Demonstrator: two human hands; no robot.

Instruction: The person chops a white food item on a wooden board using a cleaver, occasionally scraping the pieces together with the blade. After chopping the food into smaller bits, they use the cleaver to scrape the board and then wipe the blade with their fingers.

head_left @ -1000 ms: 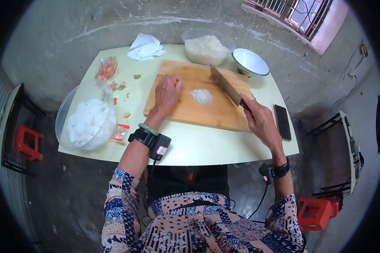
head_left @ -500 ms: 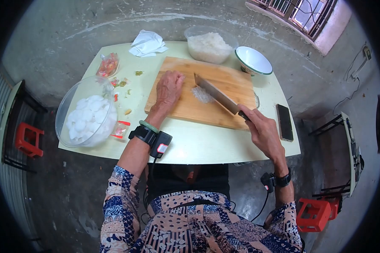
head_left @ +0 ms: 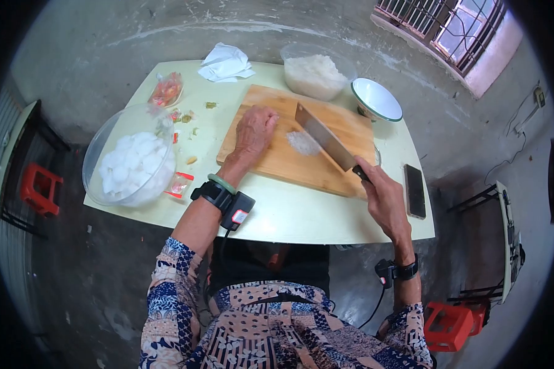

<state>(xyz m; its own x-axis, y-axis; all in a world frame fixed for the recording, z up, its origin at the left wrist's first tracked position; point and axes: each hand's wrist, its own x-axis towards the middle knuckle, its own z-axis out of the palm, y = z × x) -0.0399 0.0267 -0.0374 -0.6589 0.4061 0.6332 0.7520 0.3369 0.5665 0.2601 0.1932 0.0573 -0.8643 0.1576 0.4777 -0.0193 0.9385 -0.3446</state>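
Note:
My right hand [head_left: 385, 195] is closed around the black handle of a cleaver [head_left: 327, 138], whose broad blade slants over the wooden board [head_left: 277, 163]. A small pile of chopped whitish bits [head_left: 303, 142] lies on the board, just left of the blade. My left hand [head_left: 255, 131] rests on the board's left part with its fingers curled in; whether anything is inside them is hidden.
A clear bowl of white pieces [head_left: 135, 166] stands at the left, near wrappers [head_left: 179, 184] and a bag [head_left: 167, 90]. Behind the board are a white cloth [head_left: 225, 62], a tub of whitish shreds [head_left: 316, 75] and an enamel bowl [head_left: 377, 98]. A phone [head_left: 415, 190] lies right.
The cleaver blade has lifted a little and its side is turned more into view. The whole view has shifted slightly, while my left hand stays on the board.

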